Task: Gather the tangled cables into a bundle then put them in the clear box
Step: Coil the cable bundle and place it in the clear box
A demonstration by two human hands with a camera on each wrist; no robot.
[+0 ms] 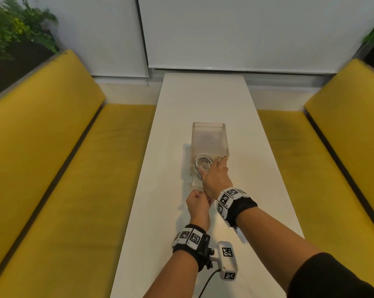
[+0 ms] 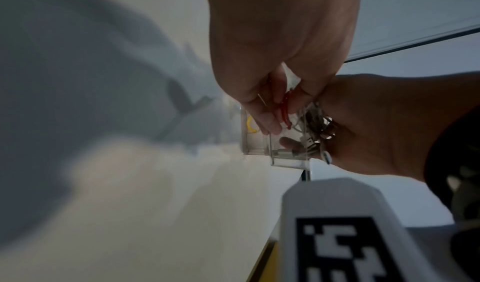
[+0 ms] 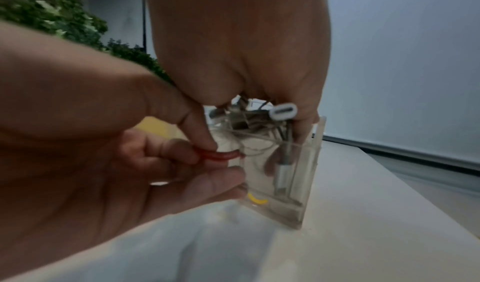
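Right hand (image 1: 216,177) gripped the cable bundle (image 1: 203,164), pressing it into the near end of the clear box (image 1: 209,138) at table (image 1: 203,100) centre. Left hand (image 1: 197,202), at 7 o'clock from it, pinched a red loop (image 3: 221,155). Advice: feed the loop over the wall before releasing, so coils cannot spring out.

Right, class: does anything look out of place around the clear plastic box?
Yes. A thin red loop sits outside the clear plastic box, pinched by the left hand, and an oval white connector pokes above its rim from the white cable bundle in the right hand.
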